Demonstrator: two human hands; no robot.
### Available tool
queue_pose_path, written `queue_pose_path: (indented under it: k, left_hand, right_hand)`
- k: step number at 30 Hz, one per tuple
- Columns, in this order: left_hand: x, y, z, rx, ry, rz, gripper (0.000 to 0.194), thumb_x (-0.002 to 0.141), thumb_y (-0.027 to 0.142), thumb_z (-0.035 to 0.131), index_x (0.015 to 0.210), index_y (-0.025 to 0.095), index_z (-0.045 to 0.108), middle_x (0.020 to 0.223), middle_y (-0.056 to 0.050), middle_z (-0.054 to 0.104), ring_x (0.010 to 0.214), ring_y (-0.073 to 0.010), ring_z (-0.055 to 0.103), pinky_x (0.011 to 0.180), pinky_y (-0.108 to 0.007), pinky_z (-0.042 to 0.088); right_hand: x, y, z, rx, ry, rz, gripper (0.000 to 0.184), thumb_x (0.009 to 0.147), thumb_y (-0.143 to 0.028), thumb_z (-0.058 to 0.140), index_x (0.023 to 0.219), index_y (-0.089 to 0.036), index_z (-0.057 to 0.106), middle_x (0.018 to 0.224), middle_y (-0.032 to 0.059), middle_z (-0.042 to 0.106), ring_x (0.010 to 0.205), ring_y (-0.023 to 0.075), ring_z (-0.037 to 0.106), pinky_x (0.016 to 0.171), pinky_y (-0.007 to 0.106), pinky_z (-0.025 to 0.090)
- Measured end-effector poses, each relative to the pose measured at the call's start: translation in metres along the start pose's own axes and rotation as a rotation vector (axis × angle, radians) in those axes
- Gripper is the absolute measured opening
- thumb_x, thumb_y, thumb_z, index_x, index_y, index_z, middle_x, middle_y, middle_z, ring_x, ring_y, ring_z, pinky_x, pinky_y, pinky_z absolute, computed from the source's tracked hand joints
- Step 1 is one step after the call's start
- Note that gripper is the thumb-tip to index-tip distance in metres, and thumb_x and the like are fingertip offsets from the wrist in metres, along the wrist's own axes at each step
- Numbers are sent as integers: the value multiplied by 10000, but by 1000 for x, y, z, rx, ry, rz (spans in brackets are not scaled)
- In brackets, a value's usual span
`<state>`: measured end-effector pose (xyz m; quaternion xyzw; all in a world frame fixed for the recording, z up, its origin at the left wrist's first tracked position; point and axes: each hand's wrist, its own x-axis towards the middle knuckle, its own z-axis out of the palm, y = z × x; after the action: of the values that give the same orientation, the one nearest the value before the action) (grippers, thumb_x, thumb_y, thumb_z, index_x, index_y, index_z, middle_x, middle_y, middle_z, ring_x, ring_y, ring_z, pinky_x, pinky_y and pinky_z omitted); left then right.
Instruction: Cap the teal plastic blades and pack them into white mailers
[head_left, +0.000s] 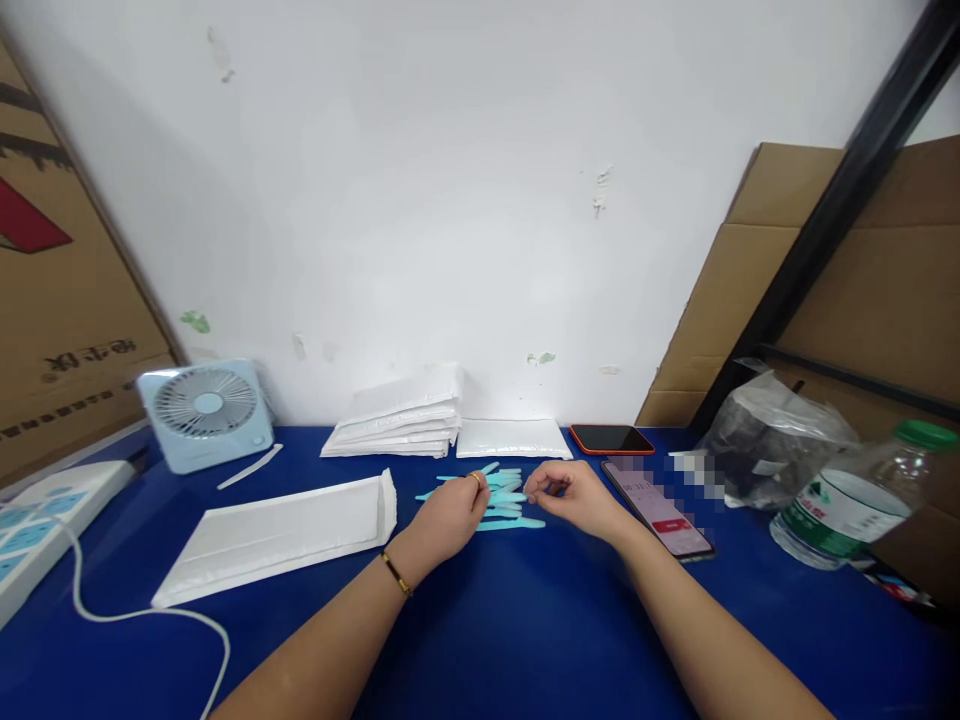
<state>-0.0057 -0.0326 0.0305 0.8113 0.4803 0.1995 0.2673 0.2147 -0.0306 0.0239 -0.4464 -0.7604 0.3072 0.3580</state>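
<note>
Slim light-blue plastic sticks (504,510) lie in a loose pile on the blue tabletop, several of them side by side. My left hand (448,512), with a ring and a bracelet, rests over the pile, fingers bent down and closed on some sticks; its fingertips are partly hidden. At the right ends of the sticks, my right hand (574,497) is curled with thumb and forefinger close together; whether a stick is pinched there I cannot make out. A white padded envelope (292,530) lies left of my left hand, its flap end toward the pile.
Stacked white envelopes (397,415) and another white envelope (514,438) lie along the wall. Right are an orange-edged phone (611,439), a lit phone (660,510), a plastic bag (776,440) and a bottle (847,505). Left stand a fan (208,410) and a corded power strip (52,530).
</note>
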Motion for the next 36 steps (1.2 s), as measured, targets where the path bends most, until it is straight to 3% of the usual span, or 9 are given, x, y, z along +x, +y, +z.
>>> queue_pose_path:
  k: [5,8,10,17,20,26,30,34,36]
  left_hand:
    - [3,-16,12,323,82,55,595,752,567,483,1218,199,452,1323,-131,401,1256,-301,293,1000,-450,242]
    - [8,-28,14,360,-19,-13,1093,541,712,585,1394,145,203,1455,-172,185,1339,-361,56,1052,-524,77]
    - [10,-33,13,350,-81,-39,1090,561,708,573,1402,139,179,1450,-174,203,1336,-347,101,1054,-499,112]
    - [6,-12,11,444,-97,127,428,782,404,526,1127,150,511,1117,-136,553,1068,-277,475,887,-384,375]
    - [4,-2,19,501,-105,150,272,781,263,496,1000,108,546,994,-149,589,931,-264,550,837,-368,411]
    - [4,1,33,480,-54,118,237,690,218,555,902,112,551,936,-153,599,910,-281,566,809,-372,426]
    - [3,7,31,410,24,119,262,744,266,535,976,151,497,912,-95,610,855,-236,588,733,-318,437]
    - [5,23,34,-25,285,169,170,801,291,487,925,174,491,775,-20,606,672,-155,578,593,-240,412]
    - [6,29,43,-237,419,178,140,816,292,472,865,166,507,716,-6,592,618,-132,557,565,-225,402]
  right_hand:
    - [0,9,-3,-211,-63,-71,424,679,-376,663,1059,-198,602,1064,79,611,957,215,565,827,339,454]
    - [0,21,1,-304,-180,-71,1010,498,-500,764,1364,-217,326,1418,130,290,1294,317,261,1037,454,267]
    - [3,29,7,-353,-244,-22,1156,484,-559,749,1423,-217,167,1480,134,125,1346,331,98,1071,479,180]
    - [6,12,24,-520,-268,-158,503,803,-386,540,1262,-201,443,1216,118,466,1107,248,434,930,384,369]
    - [2,-4,32,-638,-290,-157,323,753,-169,516,1074,-155,536,987,97,524,871,197,512,753,304,429]
    - [8,-16,41,-905,-351,-63,217,633,-208,591,840,-145,582,979,109,520,872,231,524,684,289,404]
    - [13,-51,12,-951,-359,10,257,671,-218,569,926,-190,584,922,73,592,789,212,574,631,273,379]
    - [13,-112,-26,-793,-176,-92,587,659,-462,644,1181,-255,472,985,45,615,794,204,577,609,252,372]
    - [11,-134,-27,-734,-89,-169,515,765,-558,509,1181,-254,484,1048,55,602,857,199,569,654,253,382]
